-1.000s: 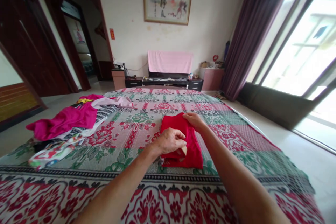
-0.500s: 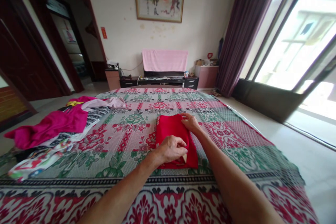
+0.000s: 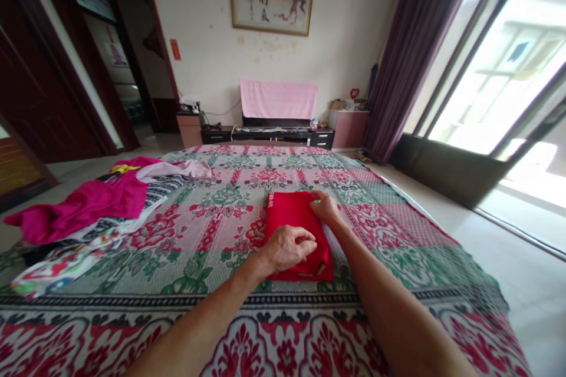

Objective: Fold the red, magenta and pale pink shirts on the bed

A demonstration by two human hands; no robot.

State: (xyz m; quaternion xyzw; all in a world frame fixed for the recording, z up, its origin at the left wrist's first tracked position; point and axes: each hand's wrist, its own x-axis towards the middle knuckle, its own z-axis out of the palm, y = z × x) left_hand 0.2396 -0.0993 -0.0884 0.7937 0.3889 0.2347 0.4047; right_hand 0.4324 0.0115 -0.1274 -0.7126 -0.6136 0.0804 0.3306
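A red piece of cloth (image 3: 289, 209), folded into a rectangle, lies on the patterned cover in front of me. White lettering shows at its far left corner, and small pale marks run along its near edge. My left hand (image 3: 289, 247) is over the middle of the red cloth with its fingers curled in. What its fingertips hold, if anything, is hidden. At the far right corner, my right hand (image 3: 325, 206) pinches the cloth's edge between thumb and fingers.
A loose heap of clothes (image 3: 101, 200), bright pink, black-and-white and multicoloured, lies on the left of the flowered cover (image 3: 221, 235). Beyond the far edge stands a low black cabinet (image 3: 274, 136) with a pink towel (image 3: 278, 99) above. A glass door (image 3: 477, 100) is at right.
The red cloth now lies flatter, and the pale bit below my left hand has dropped to its near edge. My right hand has shifted slightly right at the far corner.
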